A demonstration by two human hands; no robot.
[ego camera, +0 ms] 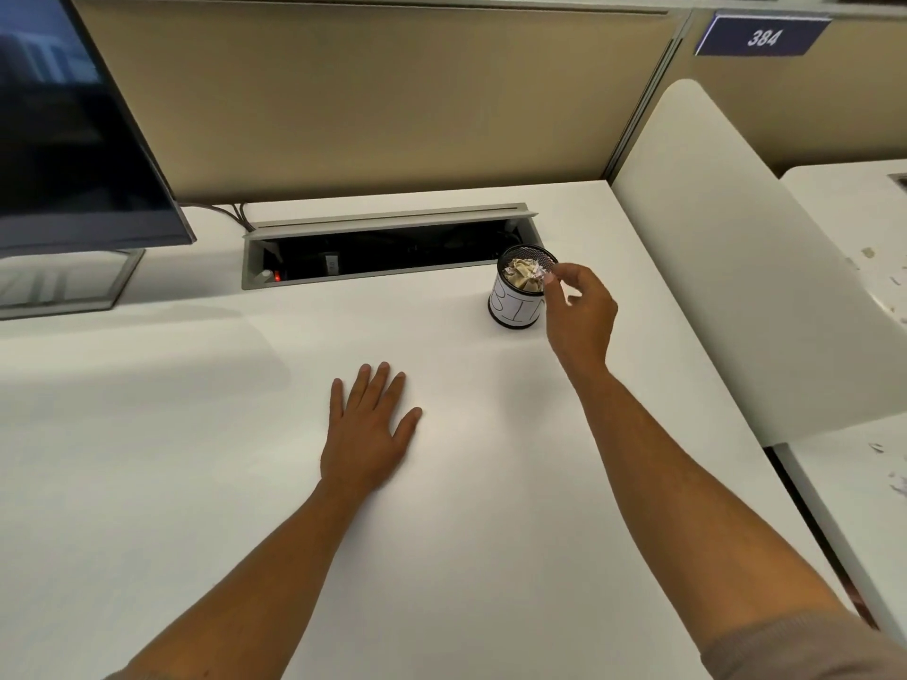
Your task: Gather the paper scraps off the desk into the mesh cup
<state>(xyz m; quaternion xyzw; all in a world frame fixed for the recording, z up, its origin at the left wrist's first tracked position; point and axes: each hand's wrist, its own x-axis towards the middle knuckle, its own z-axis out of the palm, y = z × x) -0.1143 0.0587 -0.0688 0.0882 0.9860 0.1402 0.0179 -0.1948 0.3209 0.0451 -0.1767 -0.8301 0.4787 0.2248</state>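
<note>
The left hand lies flat on the white desk, near the middle, with its fingers straight and spread, holding nothing. The right hand is farther away and to the right, up beside the rim of the mesh cup. Its thumb and first finger pinch a small paper scrap right over the top of the cup. The cup stands upright on the desk, just in front of the open cable box. It has a white label around it and is full of crumpled paper bits. A dark screen stands at the far left. More tiny scraps lie on the next desk at the right.
</note>
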